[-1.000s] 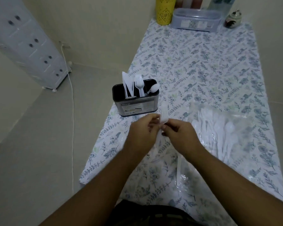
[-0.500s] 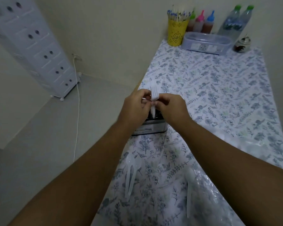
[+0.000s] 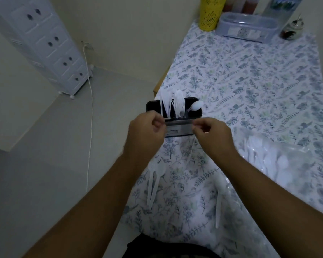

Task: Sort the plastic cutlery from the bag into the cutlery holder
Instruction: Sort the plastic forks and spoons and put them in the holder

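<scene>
Cutlery holder upright near table edge, already stocked with white knives, forks, a spoon; bag lying right. Left hand and right hand loosely curled just before it, contents indiscernible. Risk: knocking holder floorward. Label there unreadable

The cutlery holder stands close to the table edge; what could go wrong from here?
1. The cutlery holder sits near the table's left edge, right behind the left hand and right hand; a careless nudge might tip it or push it toward the floor.
2. Two loose spoons lie near that same edge by the left forearm, which might sweep them off.
</scene>
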